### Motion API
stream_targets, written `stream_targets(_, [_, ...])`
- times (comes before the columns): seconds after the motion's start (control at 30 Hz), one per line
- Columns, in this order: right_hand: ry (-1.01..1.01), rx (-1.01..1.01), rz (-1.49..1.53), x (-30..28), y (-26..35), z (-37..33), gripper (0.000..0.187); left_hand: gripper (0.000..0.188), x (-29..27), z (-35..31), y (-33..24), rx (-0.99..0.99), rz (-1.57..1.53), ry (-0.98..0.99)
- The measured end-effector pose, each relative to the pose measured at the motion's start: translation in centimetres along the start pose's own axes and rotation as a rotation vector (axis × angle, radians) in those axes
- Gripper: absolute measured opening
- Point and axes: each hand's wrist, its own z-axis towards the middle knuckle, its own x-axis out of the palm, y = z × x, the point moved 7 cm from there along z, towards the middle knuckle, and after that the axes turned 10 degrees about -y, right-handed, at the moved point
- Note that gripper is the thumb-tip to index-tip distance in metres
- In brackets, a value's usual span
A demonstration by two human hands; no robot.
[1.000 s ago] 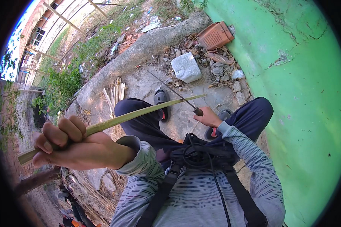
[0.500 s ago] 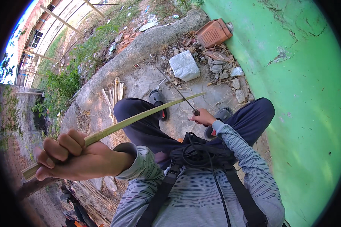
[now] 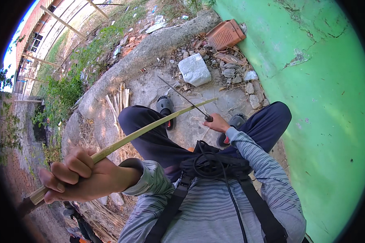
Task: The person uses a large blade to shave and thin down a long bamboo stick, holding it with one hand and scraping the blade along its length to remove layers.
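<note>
My left hand (image 3: 85,178) is closed around the thick end of a long, pale yellow-green strip (image 3: 138,133) that looks like split bamboo. The strip slants up to the right across my left knee and tapers to a thin far end. My right hand (image 3: 218,123) grips the dark handle of a long, thin-bladed knife (image 3: 182,96), whose tip points up and left. In the picture the blade crosses the strip near its thin end; whether they touch I cannot tell.
Several split pieces (image 3: 121,99) lie beyond my left knee. A white block (image 3: 194,69), rubble (image 3: 230,73) and an orange clay block (image 3: 226,35) lie ahead, bordered by a low rough ridge (image 3: 138,50). A green wall (image 3: 320,121) rises on the right.
My left hand has shifted slightly down and to the right with the strip. The knife's tip has swung a little left and down, while my right hand has barely moved.
</note>
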Motion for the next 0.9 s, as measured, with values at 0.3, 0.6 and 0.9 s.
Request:
stream_targets(0.3, [0.019, 0.379, 0.024, -0.3, -4.9, 0.2, 0.031, 0.045, -1.1, -0.1, -1.1, 0.063, -0.006, -0.013])
stream_targets(0.6, [-0.072, 0.274, -0.023, 0.2, -6.3, 0.8, 0.027, 0.045, -0.8, -0.2, -1.1, 0.073, 0.005, -0.009])
stream_targets(0.9, [-0.071, 0.452, -0.071, -0.6, -9.2, 1.2, 0.026, 0.044, -2.1, 0.0, -1.3, 0.068, 0.078, -0.046])
